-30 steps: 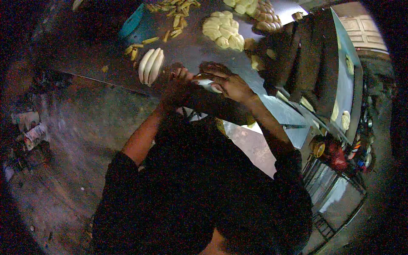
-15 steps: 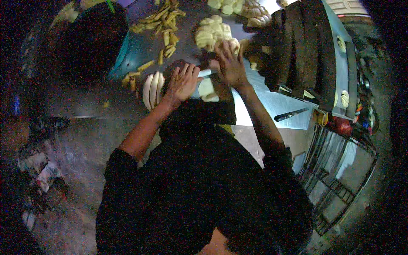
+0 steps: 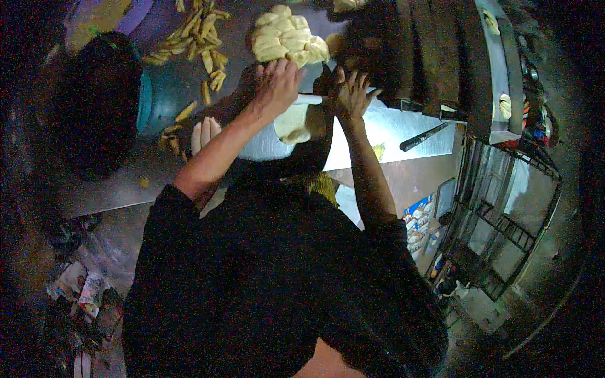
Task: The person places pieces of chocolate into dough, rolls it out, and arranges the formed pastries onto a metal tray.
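You're resting your right hand [image 3: 354, 94], fingers splayed, and left hand [image 3: 275, 86], can't tell if gripping, over a white cylindrical rolling pin [image 3: 309, 99], pale flattened dough [image 3: 292, 124] lying body-side, likely soft, tearable, best lifted by broad edges.

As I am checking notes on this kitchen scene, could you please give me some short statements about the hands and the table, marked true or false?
1. The white rolling pin shows between the left hand and the right hand. True.
2. The flat dough lies right of the right hand. False: the flat dough shows left of it, on the near side of the rolling pin.
3. The yellow strips lie left of the pile of dough pieces. True.
4. The black tool lies left of the left hand. False: the black tool lies right of the right hand.
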`<state>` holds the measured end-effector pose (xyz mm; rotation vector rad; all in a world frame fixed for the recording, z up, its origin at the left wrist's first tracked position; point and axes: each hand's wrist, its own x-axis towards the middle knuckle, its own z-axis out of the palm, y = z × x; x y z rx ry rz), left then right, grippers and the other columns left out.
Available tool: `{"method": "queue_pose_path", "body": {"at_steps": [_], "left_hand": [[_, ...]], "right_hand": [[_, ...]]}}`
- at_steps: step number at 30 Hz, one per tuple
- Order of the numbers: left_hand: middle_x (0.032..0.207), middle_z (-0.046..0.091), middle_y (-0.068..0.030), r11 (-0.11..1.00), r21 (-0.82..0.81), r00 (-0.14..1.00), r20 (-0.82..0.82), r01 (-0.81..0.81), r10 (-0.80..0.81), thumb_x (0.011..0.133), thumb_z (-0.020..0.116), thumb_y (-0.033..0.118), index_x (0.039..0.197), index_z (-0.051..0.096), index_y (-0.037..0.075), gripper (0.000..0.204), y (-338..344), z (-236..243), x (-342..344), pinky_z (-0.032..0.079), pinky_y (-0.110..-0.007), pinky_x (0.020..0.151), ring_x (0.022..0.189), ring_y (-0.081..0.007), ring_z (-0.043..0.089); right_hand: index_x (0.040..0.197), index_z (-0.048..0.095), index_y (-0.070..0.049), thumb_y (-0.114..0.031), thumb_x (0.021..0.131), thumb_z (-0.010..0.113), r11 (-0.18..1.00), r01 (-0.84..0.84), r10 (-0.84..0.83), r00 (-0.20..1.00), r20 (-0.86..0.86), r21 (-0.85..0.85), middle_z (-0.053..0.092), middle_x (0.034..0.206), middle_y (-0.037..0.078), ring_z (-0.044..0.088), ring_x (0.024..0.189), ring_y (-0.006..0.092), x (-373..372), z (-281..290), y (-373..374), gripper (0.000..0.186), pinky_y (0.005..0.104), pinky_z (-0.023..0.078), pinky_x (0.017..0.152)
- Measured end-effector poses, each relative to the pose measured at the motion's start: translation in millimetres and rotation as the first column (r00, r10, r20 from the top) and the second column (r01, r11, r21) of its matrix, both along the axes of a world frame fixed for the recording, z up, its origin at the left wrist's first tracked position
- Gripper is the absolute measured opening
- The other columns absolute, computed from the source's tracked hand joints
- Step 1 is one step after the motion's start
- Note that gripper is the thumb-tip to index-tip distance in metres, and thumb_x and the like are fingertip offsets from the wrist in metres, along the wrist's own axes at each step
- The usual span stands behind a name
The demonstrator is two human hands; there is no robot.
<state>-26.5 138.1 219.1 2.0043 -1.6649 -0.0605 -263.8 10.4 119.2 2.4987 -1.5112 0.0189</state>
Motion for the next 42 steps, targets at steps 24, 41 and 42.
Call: {"method": "queue_pose_path", "body": {"at_steps": [24,41,42], "left_hand": [[0.148,0.044,-0.0251,0.898,0.013,0.871,0.253,-0.439,0.422,0.096,0.058,0.034,0.136,0.049,-0.008,0.059,166.1,17.7,-119.4,0.025,-0.050,0.120,0.142,-0.0392,0.037],[0.117,0.062,-0.0221,0.751,-0.249,0.707,0.254,-0.611,0.660,0.093,0.061,0.027,0.115,0.058,0.000,0.035,57.5,-42.3,-26.3,0.044,-0.050,0.095,0.105,-0.0346,0.061],[0.116,0.062,-0.0220,0.758,-0.248,0.709,0.270,-0.603,0.652,0.092,0.061,0.027,0.115,0.058,0.000,0.035,48.8,-41.2,-13.5,0.045,-0.049,0.093,0.105,-0.0343,0.061]], "right_hand": [[0.160,0.019,-0.010,-0.042,0.096,0.041,0.858,-0.481,0.393,0.840,0.374,0.179,0.011,0.166,0.019,0.006,0.153,0.0402,5.4,99.7,117.5,0.075,0.0651,-0.006,0.116],[0.157,0.010,0.002,-0.043,0.101,0.034,0.914,-0.404,0.364,0.858,0.362,0.039,0.018,0.161,0.027,0.023,0.147,0.0453,89.7,89.6,29.7,0.076,0.0598,0.025,0.116],[0.157,0.009,0.002,-0.041,0.100,0.036,0.926,-0.372,0.317,0.859,0.403,0.063,0.024,0.159,0.028,0.031,0.143,0.0458,101.4,95.2,24.0,0.076,0.0587,0.032,0.111]]}}
